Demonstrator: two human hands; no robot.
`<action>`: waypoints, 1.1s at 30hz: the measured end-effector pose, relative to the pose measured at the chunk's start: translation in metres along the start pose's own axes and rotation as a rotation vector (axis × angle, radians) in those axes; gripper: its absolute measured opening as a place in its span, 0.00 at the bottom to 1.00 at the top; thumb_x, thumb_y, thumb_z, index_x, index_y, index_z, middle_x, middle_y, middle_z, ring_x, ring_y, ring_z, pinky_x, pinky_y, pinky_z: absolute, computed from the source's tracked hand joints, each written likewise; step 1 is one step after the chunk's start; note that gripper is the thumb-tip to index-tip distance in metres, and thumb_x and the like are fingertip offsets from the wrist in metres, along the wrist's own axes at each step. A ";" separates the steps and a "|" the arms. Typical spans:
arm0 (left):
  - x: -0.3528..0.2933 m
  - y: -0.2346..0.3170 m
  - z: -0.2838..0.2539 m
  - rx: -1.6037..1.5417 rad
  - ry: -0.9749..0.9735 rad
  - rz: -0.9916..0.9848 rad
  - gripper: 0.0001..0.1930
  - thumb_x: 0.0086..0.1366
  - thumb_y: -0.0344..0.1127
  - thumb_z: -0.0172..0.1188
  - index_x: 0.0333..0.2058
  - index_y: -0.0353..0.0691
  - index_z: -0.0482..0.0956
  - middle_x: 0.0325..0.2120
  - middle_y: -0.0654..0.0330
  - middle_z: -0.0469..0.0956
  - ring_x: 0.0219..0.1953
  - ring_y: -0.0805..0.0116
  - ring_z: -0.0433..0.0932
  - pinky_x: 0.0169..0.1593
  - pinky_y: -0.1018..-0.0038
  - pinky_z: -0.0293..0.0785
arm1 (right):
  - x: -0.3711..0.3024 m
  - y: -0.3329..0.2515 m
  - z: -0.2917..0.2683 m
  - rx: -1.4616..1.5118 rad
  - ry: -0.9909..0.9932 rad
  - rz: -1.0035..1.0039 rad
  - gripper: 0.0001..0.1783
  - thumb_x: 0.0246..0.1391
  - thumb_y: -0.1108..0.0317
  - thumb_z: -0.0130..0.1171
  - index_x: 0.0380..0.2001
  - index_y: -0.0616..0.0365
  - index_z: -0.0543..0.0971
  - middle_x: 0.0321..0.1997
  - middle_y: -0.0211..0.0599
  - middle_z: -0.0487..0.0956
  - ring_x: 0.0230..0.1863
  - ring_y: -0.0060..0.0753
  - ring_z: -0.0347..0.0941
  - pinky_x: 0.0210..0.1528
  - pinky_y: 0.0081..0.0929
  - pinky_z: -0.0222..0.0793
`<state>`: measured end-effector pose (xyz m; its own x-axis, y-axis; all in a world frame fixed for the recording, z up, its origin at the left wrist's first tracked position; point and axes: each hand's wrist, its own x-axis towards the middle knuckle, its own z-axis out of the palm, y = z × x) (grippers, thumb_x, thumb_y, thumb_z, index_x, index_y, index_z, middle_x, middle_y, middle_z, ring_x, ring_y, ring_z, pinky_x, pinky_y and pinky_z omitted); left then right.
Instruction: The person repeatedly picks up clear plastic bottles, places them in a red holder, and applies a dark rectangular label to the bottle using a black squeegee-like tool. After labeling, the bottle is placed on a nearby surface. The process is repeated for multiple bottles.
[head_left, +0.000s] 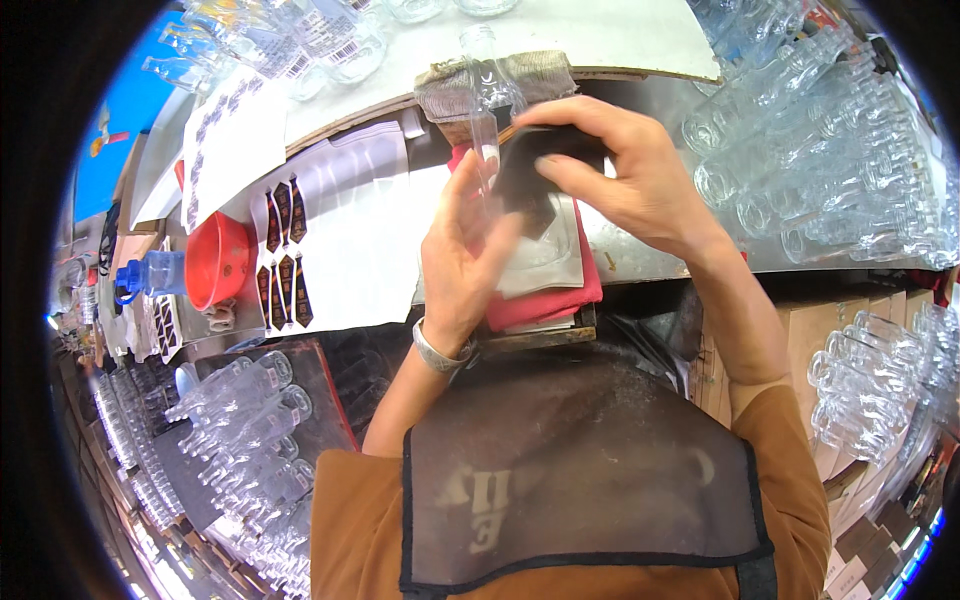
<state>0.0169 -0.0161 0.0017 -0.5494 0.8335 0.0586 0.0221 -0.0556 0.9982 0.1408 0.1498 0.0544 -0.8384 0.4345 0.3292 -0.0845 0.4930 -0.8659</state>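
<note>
A clear glass bottle point(487, 85) leans on a cloth-wrapped rest, its neck pointing away from me. My left hand point(463, 255), with a silvery bracelet at the wrist, holds the bottle's near end, and its thumb is smeared by motion. From the right, my right hand point(625, 170) bends over the bottle and grips a dark flat piece point(535, 175) between thumb and fingers. That piece is blurred, so its exact kind does not show. Beneath the hands lie a folded pink cloth point(545, 308) and a whitish pad point(560, 268).
Dark tie-shaped decals point(285, 252) lie on white paper left of my hands, beside a red bowl point(217, 262) and a blue-capped container point(155, 276). Glass bottles crowd the right point(800, 165), lower left point(245, 410) and far left point(300, 35). A brown apron covers my lap.
</note>
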 end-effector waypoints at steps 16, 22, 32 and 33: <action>-0.003 -0.008 -0.029 -0.266 0.113 -0.103 0.31 0.76 0.46 0.49 0.69 0.34 0.57 0.65 0.45 0.65 0.64 0.55 0.70 0.63 0.64 0.70 | -0.014 -0.036 0.025 -0.417 -0.302 -0.417 0.12 0.46 0.76 0.65 0.36 0.52 0.80 0.36 0.35 0.80 0.39 0.39 0.77 0.40 0.33 0.76; 0.011 0.006 -0.023 -0.232 0.088 -0.077 0.33 0.77 0.50 0.46 0.68 0.29 0.57 0.63 0.42 0.67 0.63 0.54 0.72 0.63 0.62 0.70 | 0.041 0.003 -0.010 -0.284 0.079 -0.160 0.11 0.54 0.75 0.63 0.42 0.63 0.81 0.39 0.39 0.82 0.38 0.31 0.81 0.42 0.26 0.77; 0.057 0.030 -0.017 0.041 0.055 -0.234 0.37 0.73 0.63 0.46 0.53 0.26 0.75 0.44 0.52 0.81 0.45 0.66 0.80 0.51 0.72 0.74 | -0.053 -0.024 -0.003 0.083 -0.183 -0.022 0.19 0.48 0.80 0.65 0.46 0.59 0.81 0.42 0.42 0.83 0.43 0.40 0.80 0.45 0.32 0.75; 0.064 0.036 -0.012 0.099 0.064 -0.229 0.36 0.71 0.62 0.50 0.51 0.26 0.76 0.42 0.51 0.82 0.42 0.68 0.81 0.48 0.74 0.75 | -0.049 -0.018 -0.005 0.099 -0.096 0.053 0.18 0.54 0.80 0.61 0.50 0.60 0.80 0.44 0.41 0.83 0.43 0.32 0.79 0.46 0.29 0.74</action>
<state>-0.0276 0.0288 0.0415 -0.6009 0.7817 -0.1671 -0.0288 0.1878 0.9818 0.1859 0.1234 0.0561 -0.8901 0.3818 0.2490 -0.0876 0.3928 -0.9154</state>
